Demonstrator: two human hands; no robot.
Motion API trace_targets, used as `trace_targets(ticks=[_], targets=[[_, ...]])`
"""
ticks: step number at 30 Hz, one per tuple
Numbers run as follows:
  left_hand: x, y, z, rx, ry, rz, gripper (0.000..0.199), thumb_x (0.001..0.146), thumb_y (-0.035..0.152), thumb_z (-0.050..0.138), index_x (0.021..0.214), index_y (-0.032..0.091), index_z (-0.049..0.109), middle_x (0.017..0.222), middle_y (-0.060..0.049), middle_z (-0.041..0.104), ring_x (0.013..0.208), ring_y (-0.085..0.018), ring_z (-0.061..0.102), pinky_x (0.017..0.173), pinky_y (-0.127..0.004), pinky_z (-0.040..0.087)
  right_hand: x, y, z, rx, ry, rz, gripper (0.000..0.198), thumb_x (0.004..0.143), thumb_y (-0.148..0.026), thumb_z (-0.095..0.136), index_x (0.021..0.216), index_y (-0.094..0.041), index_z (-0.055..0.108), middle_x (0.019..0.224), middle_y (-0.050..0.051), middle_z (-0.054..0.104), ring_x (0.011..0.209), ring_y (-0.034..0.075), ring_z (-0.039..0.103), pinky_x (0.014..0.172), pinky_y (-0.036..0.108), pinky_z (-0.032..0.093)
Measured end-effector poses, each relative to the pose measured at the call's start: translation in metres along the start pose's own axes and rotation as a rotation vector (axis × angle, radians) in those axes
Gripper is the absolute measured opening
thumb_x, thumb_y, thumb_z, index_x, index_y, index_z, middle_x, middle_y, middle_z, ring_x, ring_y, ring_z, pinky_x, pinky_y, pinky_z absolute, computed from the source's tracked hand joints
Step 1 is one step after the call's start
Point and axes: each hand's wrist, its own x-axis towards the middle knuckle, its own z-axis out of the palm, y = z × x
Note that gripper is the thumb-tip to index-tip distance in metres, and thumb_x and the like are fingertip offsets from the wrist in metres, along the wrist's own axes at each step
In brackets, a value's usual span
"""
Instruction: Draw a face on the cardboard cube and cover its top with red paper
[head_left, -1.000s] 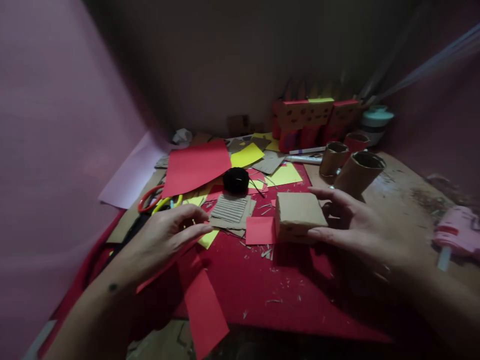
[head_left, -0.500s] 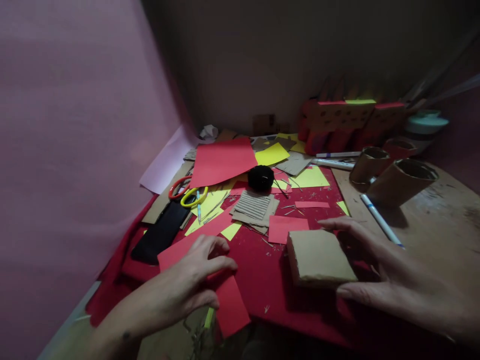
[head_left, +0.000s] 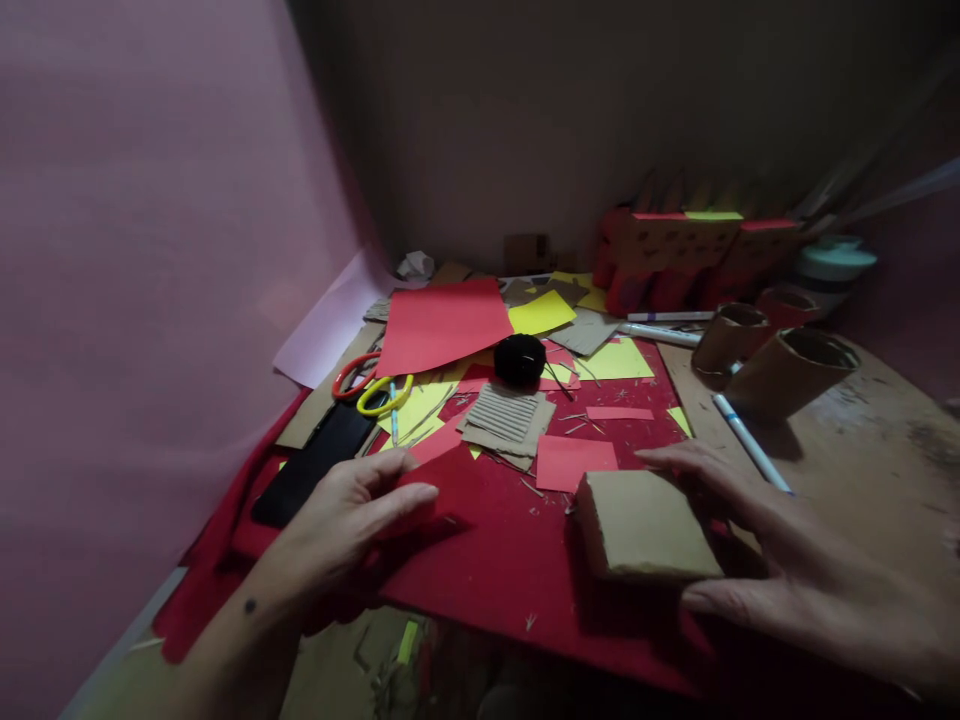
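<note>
My left hand (head_left: 367, 505) is closed on a red paper strip (head_left: 442, 475), pinching it between thumb and fingers. The strip's near part is lifted and bent, with a shadow under it on the red cloth (head_left: 480, 590). At the right, my right hand (head_left: 780, 560) grips the right side of a small square cardboard box (head_left: 651, 525). Its thumb lies at the box's near corner and the forefinger reaches behind the far edge; the other fingers are mostly hidden. A flat red paper piece (head_left: 576, 463) lies just behind the box.
Corrugated cardboard squares (head_left: 506, 420), a black yarn ball (head_left: 520, 360), scissors (head_left: 384, 398) and a black phone (head_left: 315, 470) lie beyond my hands. Cardboard tubes (head_left: 795, 375) and a marker (head_left: 752, 443) are at the right. A red sheet (head_left: 446, 325) lies behind.
My left hand has drawn the red strip up and left, so its end no longer hangs over the table's near edge. My right hand and the box have shifted slightly nearer.
</note>
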Motion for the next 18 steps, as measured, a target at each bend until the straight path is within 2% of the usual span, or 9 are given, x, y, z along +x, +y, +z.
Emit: trace_targets(ticks=[3, 7, 12, 18], targets=[[0.001, 0.006, 0.002, -0.111, 0.012, -0.059, 0.031, 0.074, 0.050, 0.077, 0.079, 0.020, 0.068, 0.070, -0.004, 0.069, 0.056, -0.018, 0.062, 0.043, -0.026, 0.045, 0.001, 0.000, -0.002, 0.015, -0.046, -0.008, 0.069, 0.072, -0.046, 0.081, 0.138, -0.035, 0.062, 0.141, 0.011, 0.062, 0.117, 0.037, 0.067, 0.081, 0.042, 0.065], [0.003, 0.010, 0.003, -0.136, 0.003, -0.075, 0.032, 0.078, 0.053, 0.073, 0.081, 0.021, 0.069, 0.069, -0.002, 0.069, 0.054, -0.017, 0.060, 0.043, -0.025, 0.044, 0.000, -0.002, -0.004, -0.012, -0.038, 0.002, 0.071, 0.070, -0.046, 0.082, 0.138, -0.035, 0.062, 0.142, 0.011, 0.061, 0.123, 0.040, 0.063, 0.086, 0.045, 0.064], [0.007, 0.006, 0.002, -0.172, 0.003, -0.036, 0.035, 0.082, 0.055, 0.069, 0.076, 0.020, 0.064, 0.071, -0.003, 0.068, 0.059, -0.018, 0.060, 0.049, -0.027, 0.048, 0.000, -0.002, -0.005, 0.006, -0.105, 0.021, 0.075, 0.073, -0.047, 0.081, 0.144, -0.039, 0.057, 0.143, 0.010, 0.060, 0.120, 0.039, 0.065, 0.087, 0.047, 0.064], [0.015, 0.007, 0.001, -0.144, -0.059, 0.036, 0.043, 0.086, 0.061, 0.064, 0.075, 0.020, 0.064, 0.075, -0.003, 0.067, 0.066, -0.019, 0.060, 0.055, -0.028, 0.050, 0.000, 0.004, -0.010, -0.022, -0.103, -0.031, 0.094, 0.069, -0.058, 0.083, 0.153, -0.037, 0.048, 0.151, 0.011, 0.054, 0.128, 0.042, 0.059, 0.102, 0.054, 0.055]])
